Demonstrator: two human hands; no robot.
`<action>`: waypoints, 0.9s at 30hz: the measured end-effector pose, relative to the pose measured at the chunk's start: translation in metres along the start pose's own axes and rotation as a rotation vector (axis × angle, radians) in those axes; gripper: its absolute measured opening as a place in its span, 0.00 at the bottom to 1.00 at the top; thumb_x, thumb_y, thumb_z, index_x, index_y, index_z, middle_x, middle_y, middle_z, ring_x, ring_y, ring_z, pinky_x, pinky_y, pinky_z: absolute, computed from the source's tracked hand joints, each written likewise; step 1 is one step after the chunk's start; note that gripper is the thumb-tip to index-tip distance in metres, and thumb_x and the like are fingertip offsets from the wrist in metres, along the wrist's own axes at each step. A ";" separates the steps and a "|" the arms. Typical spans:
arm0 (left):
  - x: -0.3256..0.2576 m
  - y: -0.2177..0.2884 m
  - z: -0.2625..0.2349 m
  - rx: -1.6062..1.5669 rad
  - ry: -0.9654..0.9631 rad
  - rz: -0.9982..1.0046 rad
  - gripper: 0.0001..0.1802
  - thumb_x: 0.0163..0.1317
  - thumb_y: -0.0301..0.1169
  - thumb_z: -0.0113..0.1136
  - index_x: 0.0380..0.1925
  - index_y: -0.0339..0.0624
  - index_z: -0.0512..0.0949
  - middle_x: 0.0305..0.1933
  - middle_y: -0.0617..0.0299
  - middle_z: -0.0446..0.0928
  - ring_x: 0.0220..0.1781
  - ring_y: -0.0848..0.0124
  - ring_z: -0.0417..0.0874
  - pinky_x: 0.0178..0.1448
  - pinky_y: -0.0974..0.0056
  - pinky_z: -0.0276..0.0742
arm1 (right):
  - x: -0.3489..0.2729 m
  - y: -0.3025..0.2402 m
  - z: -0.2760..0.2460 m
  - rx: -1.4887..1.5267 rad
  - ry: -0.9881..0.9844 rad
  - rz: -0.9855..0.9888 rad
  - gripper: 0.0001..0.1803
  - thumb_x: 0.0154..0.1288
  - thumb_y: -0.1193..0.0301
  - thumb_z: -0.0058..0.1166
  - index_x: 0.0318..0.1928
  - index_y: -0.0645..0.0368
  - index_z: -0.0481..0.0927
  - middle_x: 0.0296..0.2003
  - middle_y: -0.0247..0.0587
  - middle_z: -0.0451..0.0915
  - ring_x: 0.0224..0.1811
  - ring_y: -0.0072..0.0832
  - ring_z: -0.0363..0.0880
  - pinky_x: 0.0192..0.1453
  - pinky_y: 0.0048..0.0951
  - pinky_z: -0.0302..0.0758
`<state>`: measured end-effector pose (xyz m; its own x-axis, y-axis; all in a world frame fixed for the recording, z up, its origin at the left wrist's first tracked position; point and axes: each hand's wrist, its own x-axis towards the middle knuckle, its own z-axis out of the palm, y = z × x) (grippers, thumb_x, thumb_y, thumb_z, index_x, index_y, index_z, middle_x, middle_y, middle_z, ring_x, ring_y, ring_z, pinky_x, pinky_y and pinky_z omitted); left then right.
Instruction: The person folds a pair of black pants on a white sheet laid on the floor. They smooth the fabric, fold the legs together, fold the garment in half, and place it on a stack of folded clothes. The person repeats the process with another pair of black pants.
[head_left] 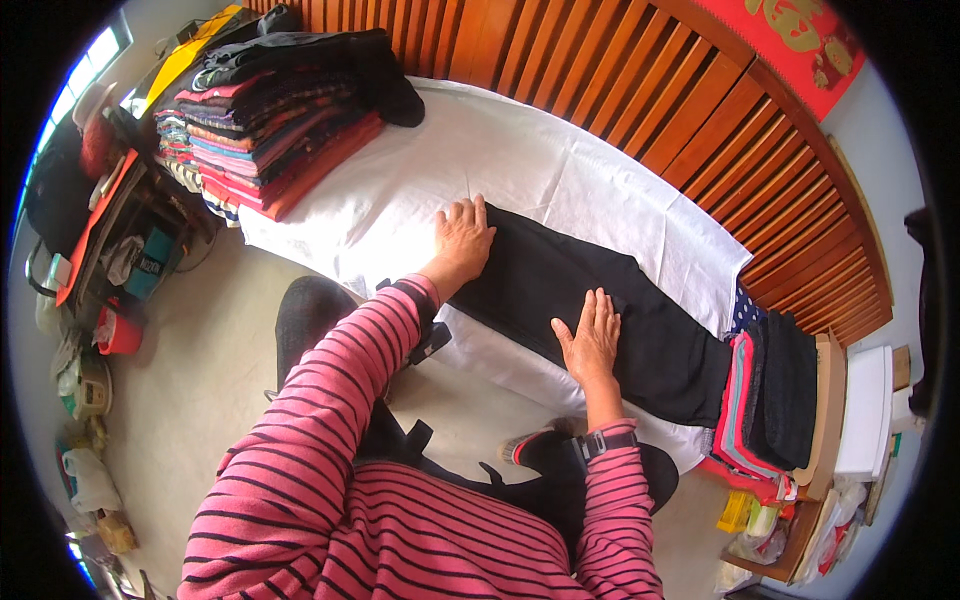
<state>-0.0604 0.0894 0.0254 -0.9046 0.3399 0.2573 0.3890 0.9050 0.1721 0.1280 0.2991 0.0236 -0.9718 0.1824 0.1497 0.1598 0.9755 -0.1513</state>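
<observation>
Your right hand (592, 338) lies flat, fingers together, pressing the near part of a black garment (600, 300) folded into a long strip. Your left hand (463, 237) rests open, fingers slightly spread, on the strip's far left end. The garment lies across the white sheet (520, 160) on the bed. Farther off, a tall stack of folded clothes (265, 125) sits at the left; a smaller pile (765, 400) stands at the right.
</observation>
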 end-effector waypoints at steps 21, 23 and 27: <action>0.022 -0.086 -0.032 -0.242 -0.167 -0.215 0.23 0.66 0.49 0.58 0.45 0.40 0.74 0.43 0.41 0.82 0.50 0.44 0.82 0.52 0.45 0.78 | 0.016 -0.053 0.011 0.110 0.084 -0.193 0.37 0.69 0.55 0.54 0.69 0.67 0.61 0.71 0.56 0.58 0.75 0.51 0.53 0.77 0.52 0.50; 0.025 -0.105 -0.042 -0.209 -0.186 -0.290 0.23 0.67 0.50 0.57 0.45 0.39 0.74 0.45 0.41 0.81 0.51 0.43 0.82 0.53 0.46 0.78 | 0.017 -0.064 0.015 0.162 0.088 -0.243 0.35 0.70 0.58 0.53 0.69 0.66 0.61 0.71 0.56 0.58 0.75 0.51 0.53 0.77 0.52 0.51; 0.011 -0.101 -0.051 -0.061 -0.019 -0.224 0.19 0.63 0.38 0.64 0.48 0.40 0.71 0.50 0.47 0.79 0.53 0.45 0.80 0.51 0.46 0.77 | 0.024 -0.081 0.017 0.199 0.044 -0.247 0.36 0.69 0.58 0.53 0.70 0.64 0.60 0.71 0.55 0.59 0.75 0.50 0.53 0.77 0.53 0.51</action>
<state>-0.1003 -0.0111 0.0595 -0.9723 0.1378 0.1888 0.1878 0.9414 0.2801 0.0891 0.2225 0.0224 -0.9677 -0.0472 0.2476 -0.1212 0.9484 -0.2929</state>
